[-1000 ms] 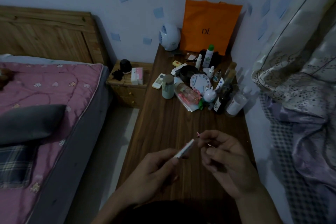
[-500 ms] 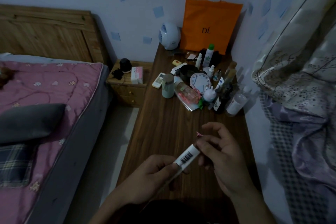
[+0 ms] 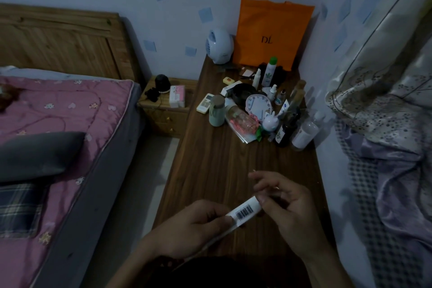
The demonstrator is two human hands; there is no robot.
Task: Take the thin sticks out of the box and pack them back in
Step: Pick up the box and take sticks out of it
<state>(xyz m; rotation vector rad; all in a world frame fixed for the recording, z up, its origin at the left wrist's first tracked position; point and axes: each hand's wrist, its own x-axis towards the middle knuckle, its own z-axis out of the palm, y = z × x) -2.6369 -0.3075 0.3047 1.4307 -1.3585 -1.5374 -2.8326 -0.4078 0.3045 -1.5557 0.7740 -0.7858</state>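
Observation:
A slim white box (image 3: 245, 211) with a barcode on its side is held low over the near part of the dark wooden table (image 3: 217, 166). My left hand (image 3: 194, 227) grips its lower end. My right hand (image 3: 285, 206) pinches its upper end with thumb and fingers, the index finger raised. A thin pale stick tip (image 3: 253, 171) shows just above my right fingers. Whether more sticks are inside the box is hidden. The room is dim.
Bottles, a small clock (image 3: 258, 106), a cup (image 3: 216, 111) and a remote crowd the table's far half before an orange bag (image 3: 271, 33) and a small fan (image 3: 218, 45). A bed (image 3: 58, 124) lies left, a nightstand (image 3: 166, 110) beyond, and bedding (image 3: 392, 135) on the right.
The box has turned so its barcode side faces up and sits lower. My right hand has shifted from beside the box tip onto its upper end.

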